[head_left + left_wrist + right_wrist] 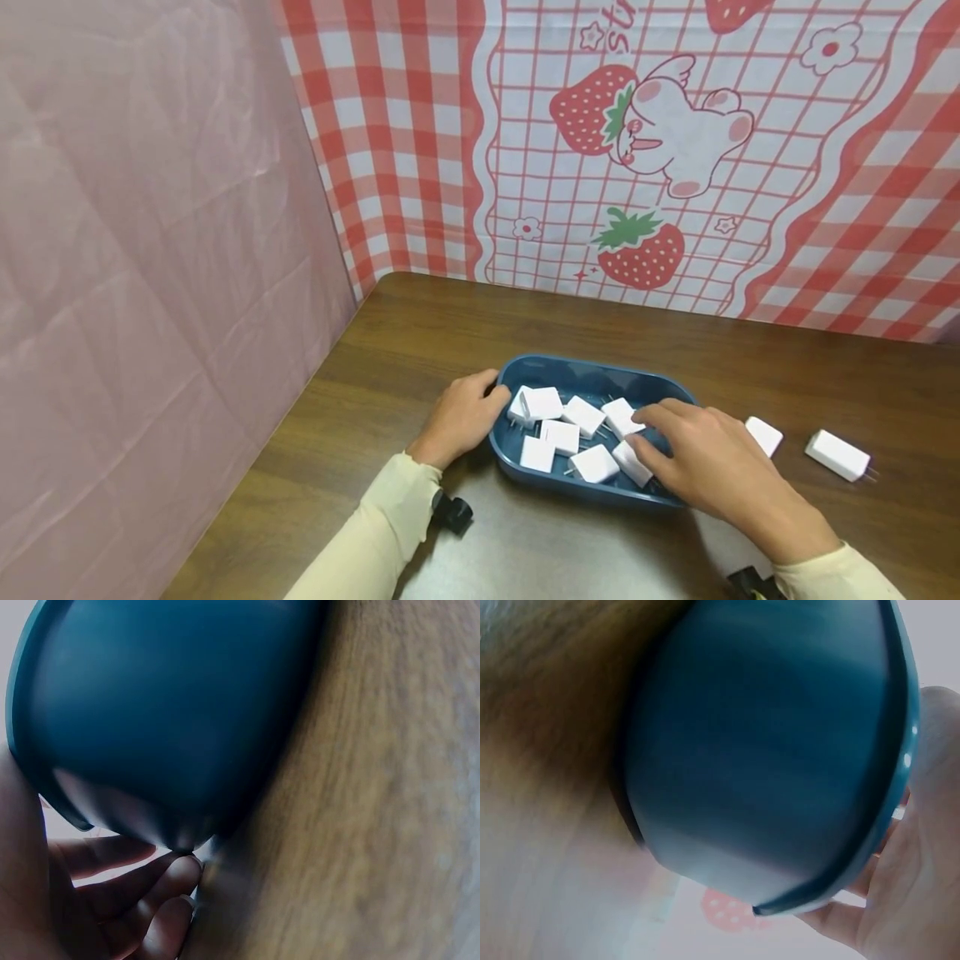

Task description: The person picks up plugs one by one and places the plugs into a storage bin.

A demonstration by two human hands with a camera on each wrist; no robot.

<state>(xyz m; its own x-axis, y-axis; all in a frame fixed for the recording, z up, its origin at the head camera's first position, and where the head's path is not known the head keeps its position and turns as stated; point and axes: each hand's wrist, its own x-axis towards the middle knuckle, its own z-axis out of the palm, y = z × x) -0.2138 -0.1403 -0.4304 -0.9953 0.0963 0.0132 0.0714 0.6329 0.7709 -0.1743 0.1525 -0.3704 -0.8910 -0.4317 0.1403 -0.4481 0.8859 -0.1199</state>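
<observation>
A blue oval plastic bin (592, 492) stands on the table with several white plug-in chargers (595, 463) lying loosely in it, metal prongs pointing various ways. My left hand (463, 417) holds the bin's left end, thumb at the rim. In the left wrist view its fingers (169, 881) curl against the outer wall near the table. My right hand (708, 454) reaches over the bin's right end, thumb and forefinger apart above the chargers. Its fingertips are right at a charger (621, 417). The right wrist view shows the palm (915, 877) behind the rim; the bin wall hides the fingertips.
Two more white chargers lie on the brown wooden table (420, 333) right of the bin: one charger (763, 436) partly behind my right hand, another charger (838, 455) farther right. A strawberry-print checked cloth (420, 150) hangs behind the table; a pink cloth (165, 250) hangs on the left.
</observation>
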